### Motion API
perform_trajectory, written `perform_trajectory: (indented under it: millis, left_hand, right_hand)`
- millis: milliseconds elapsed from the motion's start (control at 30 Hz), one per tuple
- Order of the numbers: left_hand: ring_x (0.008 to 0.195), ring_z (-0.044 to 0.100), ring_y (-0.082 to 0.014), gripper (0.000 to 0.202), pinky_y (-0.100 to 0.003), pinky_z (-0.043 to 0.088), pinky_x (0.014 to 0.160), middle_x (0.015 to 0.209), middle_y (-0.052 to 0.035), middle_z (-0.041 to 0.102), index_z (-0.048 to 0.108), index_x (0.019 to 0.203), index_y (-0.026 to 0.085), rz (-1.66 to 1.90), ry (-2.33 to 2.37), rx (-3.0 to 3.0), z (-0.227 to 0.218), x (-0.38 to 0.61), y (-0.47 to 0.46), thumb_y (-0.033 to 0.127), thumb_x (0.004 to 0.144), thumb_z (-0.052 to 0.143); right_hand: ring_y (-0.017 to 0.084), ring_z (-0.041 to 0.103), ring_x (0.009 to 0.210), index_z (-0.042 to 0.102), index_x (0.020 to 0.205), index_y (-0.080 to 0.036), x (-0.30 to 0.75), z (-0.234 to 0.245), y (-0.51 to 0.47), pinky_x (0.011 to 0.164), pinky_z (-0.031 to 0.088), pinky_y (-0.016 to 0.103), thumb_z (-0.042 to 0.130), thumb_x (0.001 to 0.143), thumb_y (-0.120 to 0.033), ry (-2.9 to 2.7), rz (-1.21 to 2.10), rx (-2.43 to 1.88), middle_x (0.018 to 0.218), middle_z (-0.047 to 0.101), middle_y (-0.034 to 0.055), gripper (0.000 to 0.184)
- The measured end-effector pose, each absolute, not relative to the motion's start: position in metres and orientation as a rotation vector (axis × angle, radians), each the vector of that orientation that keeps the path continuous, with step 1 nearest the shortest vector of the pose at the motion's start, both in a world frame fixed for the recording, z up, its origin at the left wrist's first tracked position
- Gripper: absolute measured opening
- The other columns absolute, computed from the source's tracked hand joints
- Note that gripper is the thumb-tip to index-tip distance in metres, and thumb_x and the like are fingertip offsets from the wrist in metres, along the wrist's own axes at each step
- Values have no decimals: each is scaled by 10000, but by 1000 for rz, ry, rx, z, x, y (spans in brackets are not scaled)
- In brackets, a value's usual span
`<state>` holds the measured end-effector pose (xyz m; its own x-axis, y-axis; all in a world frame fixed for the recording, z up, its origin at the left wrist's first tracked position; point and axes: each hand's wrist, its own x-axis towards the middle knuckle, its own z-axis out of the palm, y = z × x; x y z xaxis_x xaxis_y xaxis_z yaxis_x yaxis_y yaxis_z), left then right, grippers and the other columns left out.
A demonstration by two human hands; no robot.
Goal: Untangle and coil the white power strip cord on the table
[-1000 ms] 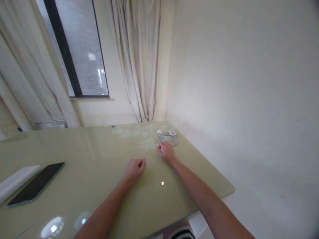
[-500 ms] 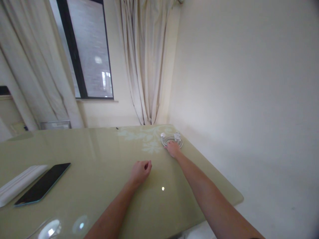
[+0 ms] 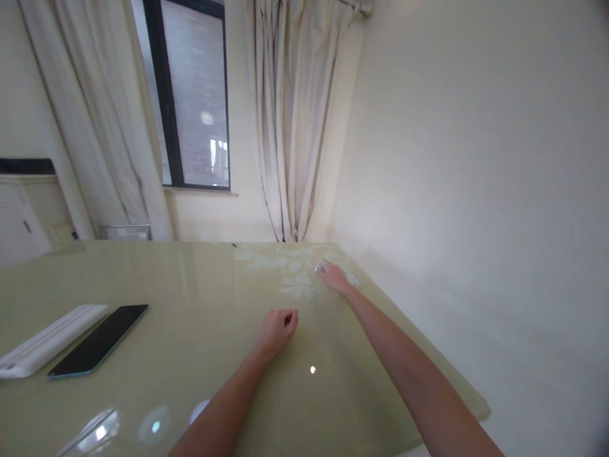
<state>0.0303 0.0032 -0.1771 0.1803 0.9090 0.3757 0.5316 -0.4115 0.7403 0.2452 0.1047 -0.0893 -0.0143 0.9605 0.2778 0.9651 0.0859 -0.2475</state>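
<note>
Near the far right corner of the table, my right hand (image 3: 333, 278) is closed round a coiled white cable (image 3: 320, 266). Most of the coil is hidden behind the fingers and palm; a little shows at the fingertips. Another white piece (image 3: 353, 279), perhaps its plug, pokes out to the right of the wrist. My left hand (image 3: 278, 331) rests on the table nearer to me, curled into a loose fist with nothing visible inside.
A dark tablet-like slab (image 3: 99, 341) and a long white case (image 3: 53, 339) lie on the left of the glossy green table (image 3: 190, 285). A tiny dark object (image 3: 233, 245) is by the far edge. A wall (image 3: 476, 190) borders the right side.
My right hand has closed on the cable, whose loops were spread out on the table before. The view has swung slightly left. My left hand keeps its fist on the table.
</note>
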Motion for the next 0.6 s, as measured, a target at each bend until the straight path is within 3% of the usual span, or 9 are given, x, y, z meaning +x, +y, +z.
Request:
perform_trajectory:
  millis: [100, 200, 233, 300, 400, 533, 600]
  left_hand:
    - [519, 309, -133, 523, -319, 188, 574, 521, 16, 336, 380, 527, 230, 1143, 1331, 1990, -178, 29, 4, 557, 929, 447]
    - [512, 294, -125, 541, -317, 189, 571, 517, 24, 314, 358, 522, 228, 1154, 1330, 1955, -178, 26, 4, 563, 937, 455]
    - [511, 303, -125, 546, -314, 196, 569, 516, 25, 320, 363, 523, 227, 1159, 1328, 1942, -178, 24, 3, 567, 941, 449]
    - [525, 361, -131, 534, -302, 231, 568, 531, 19, 379, 428, 552, 217, 1171, 1318, 1914, -178, 21, 3, 569, 953, 443]
    - [577, 465, -146, 471, -277, 302, 575, 603, 13, 492, 598, 743, 187, 1198, 1291, 1869, -176, 17, 1, 565, 980, 449]
    - [631, 560, -164, 526, -267, 405, 589, 745, -16, 632, 660, 1190, 151, 1218, 1245, 1814, -169, 14, -5, 585, 1015, 421]
    - [654, 589, -169, 537, -275, 438, 599, 835, -53, 695, 663, 1241, 148, 1248, 1218, 1799, -164, 13, -11, 580, 1017, 437]
  right_hand:
    - [150, 599, 627, 659, 876, -140, 224, -55, 106, 597, 431, 250, 370, 1082, -405, -1800, 200, -1757, 691, 645, 55, 443]
    - [97, 425, 480, 606, 912, -177, 196, -24, 93, 502, 359, 221, 322, 1057, -623, -1682, 418, -1527, 602, 484, -53, 549]
    - [85, 353, 449, 581, 900, -195, 185, -15, 85, 470, 326, 212, 328, 1030, -689, -1627, 531, -1406, 580, 414, -84, 570]
    - [64, 232, 429, 543, 834, -215, 166, -1, 67, 418, 236, 205, 561, 895, -773, -1375, 921, -986, 550, 313, -122, 562]
    - [43, 170, 429, 526, 763, -216, 142, 11, 41, 393, 151, 199, 778, 760, -718, -1132, 1171, -636, 521, 272, -138, 561]
    - [35, 168, 419, 536, 728, -211, 127, 15, 20, 379, 124, 202, 814, 754, -679, -1095, 1258, -549, 506, 280, -130, 545]
    - [34, 169, 415, 534, 725, -213, 128, 17, 14, 375, 123, 205, 810, 759, -680, -1098, 1270, -552, 503, 287, -127, 543]
